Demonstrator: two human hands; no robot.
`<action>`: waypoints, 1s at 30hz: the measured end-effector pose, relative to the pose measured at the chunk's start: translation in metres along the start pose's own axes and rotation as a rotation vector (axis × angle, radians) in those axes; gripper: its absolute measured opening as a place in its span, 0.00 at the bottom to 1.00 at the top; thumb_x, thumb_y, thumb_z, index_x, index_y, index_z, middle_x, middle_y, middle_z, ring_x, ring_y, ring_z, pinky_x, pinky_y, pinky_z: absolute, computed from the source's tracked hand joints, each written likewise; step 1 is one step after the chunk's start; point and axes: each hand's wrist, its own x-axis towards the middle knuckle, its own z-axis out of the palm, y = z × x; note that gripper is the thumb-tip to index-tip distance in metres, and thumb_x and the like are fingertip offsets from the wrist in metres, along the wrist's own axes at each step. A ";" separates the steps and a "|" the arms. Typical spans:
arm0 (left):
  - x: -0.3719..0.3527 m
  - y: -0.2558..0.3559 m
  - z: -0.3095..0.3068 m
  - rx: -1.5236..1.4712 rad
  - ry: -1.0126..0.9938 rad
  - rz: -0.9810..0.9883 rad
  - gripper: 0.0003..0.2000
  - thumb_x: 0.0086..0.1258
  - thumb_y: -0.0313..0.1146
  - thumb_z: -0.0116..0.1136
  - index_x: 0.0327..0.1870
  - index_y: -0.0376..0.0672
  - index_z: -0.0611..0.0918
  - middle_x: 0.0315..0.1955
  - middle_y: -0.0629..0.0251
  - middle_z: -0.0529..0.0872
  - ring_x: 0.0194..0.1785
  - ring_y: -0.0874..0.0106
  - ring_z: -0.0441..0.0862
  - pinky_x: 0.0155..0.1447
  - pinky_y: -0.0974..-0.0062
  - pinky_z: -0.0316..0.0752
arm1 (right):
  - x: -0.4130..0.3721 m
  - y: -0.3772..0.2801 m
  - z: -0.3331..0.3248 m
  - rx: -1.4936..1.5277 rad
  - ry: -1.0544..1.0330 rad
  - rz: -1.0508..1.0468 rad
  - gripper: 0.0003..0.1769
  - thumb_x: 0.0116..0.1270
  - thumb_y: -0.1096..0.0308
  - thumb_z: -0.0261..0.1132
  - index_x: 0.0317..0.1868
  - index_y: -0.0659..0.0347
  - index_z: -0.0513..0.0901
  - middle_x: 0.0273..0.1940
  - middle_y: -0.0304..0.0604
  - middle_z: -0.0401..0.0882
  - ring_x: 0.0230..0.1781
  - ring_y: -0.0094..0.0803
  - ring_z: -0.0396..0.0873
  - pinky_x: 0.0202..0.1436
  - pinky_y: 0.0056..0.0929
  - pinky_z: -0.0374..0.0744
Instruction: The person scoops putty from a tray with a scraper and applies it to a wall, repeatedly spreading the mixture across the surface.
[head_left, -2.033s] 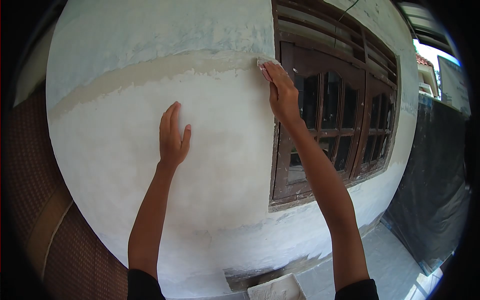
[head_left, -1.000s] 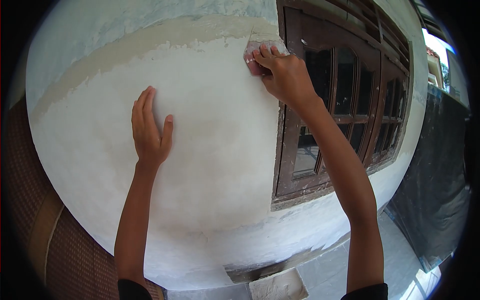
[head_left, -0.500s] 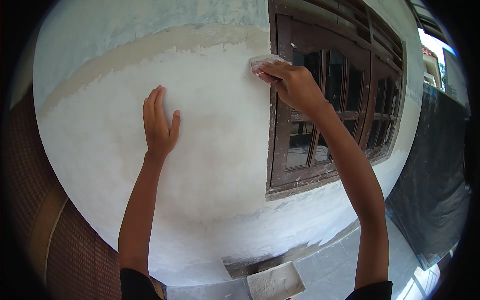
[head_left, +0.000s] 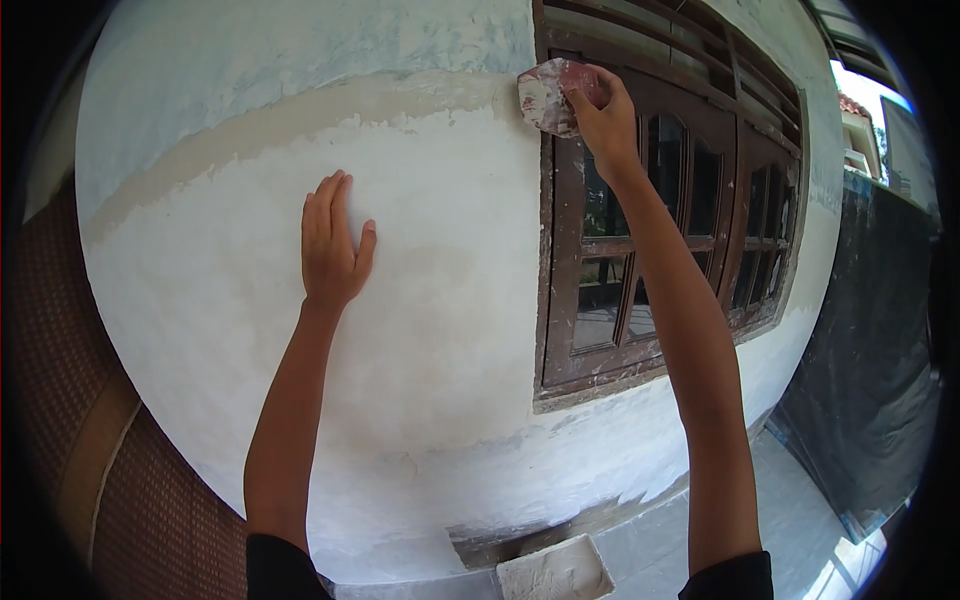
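Observation:
My left hand (head_left: 333, 245) lies flat, fingers up, on the white plastered wall (head_left: 440, 330). My right hand (head_left: 603, 107) is raised at the upper left corner of the dark brown window frame (head_left: 555, 250) and grips a reddish sanding sheet (head_left: 547, 95) dusted white. The sheet is turned so its face shows, at the edge where the wall meets the frame. Above the white patch runs a beige band (head_left: 300, 115), and above that pale blue-grey wall.
A white tray (head_left: 555, 572) of plaster stands on the tiled floor below, near a dark gap at the wall's foot. Black sheeting (head_left: 870, 350) hangs on the right. A brown textured surface (head_left: 90, 450) lies on the left.
My right hand has lifted the sanding sheet from the wall beside the frame up to the frame's top corner and turned it face out. My left hand has stayed flat on the wall.

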 end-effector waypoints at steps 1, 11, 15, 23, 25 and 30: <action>0.000 0.000 0.000 0.008 -0.004 -0.005 0.29 0.69 0.31 0.55 0.72 0.35 0.67 0.70 0.53 0.69 0.74 0.56 0.66 0.78 0.52 0.56 | -0.005 -0.002 0.002 0.028 -0.006 0.005 0.26 0.66 0.69 0.69 0.64 0.59 0.77 0.55 0.48 0.85 0.53 0.32 0.84 0.59 0.31 0.80; 0.000 -0.003 0.000 0.016 -0.036 -0.007 0.29 0.71 0.31 0.52 0.73 0.34 0.66 0.71 0.52 0.68 0.74 0.55 0.65 0.79 0.51 0.54 | -0.010 0.015 0.026 0.028 0.017 -0.129 0.25 0.66 0.72 0.68 0.64 0.59 0.78 0.51 0.48 0.85 0.52 0.32 0.84 0.58 0.30 0.80; 0.000 -0.002 0.000 0.009 -0.030 -0.002 0.29 0.71 0.31 0.53 0.73 0.34 0.66 0.71 0.52 0.68 0.74 0.55 0.65 0.79 0.51 0.54 | -0.003 0.030 0.015 0.033 0.062 -0.090 0.26 0.66 0.72 0.68 0.64 0.61 0.77 0.51 0.48 0.85 0.51 0.31 0.84 0.56 0.30 0.81; 0.000 -0.002 0.001 0.025 -0.015 -0.004 0.29 0.70 0.32 0.55 0.72 0.35 0.68 0.71 0.53 0.70 0.74 0.56 0.66 0.79 0.51 0.56 | -0.010 0.007 0.014 0.172 0.129 -0.035 0.25 0.66 0.72 0.68 0.64 0.60 0.75 0.51 0.49 0.84 0.49 0.30 0.83 0.53 0.30 0.81; 0.001 -0.001 0.000 0.030 -0.020 -0.003 0.29 0.70 0.32 0.55 0.72 0.35 0.68 0.71 0.53 0.70 0.74 0.56 0.66 0.79 0.51 0.56 | -0.005 0.019 0.018 0.013 0.078 -0.146 0.25 0.65 0.73 0.68 0.62 0.60 0.77 0.50 0.49 0.84 0.49 0.32 0.83 0.55 0.32 0.80; 0.000 -0.001 0.000 0.008 -0.024 -0.002 0.28 0.70 0.31 0.53 0.72 0.33 0.67 0.71 0.52 0.68 0.73 0.54 0.65 0.78 0.50 0.55 | -0.003 0.032 -0.004 0.057 0.181 -0.028 0.24 0.64 0.73 0.69 0.61 0.60 0.77 0.50 0.49 0.84 0.49 0.31 0.83 0.55 0.30 0.80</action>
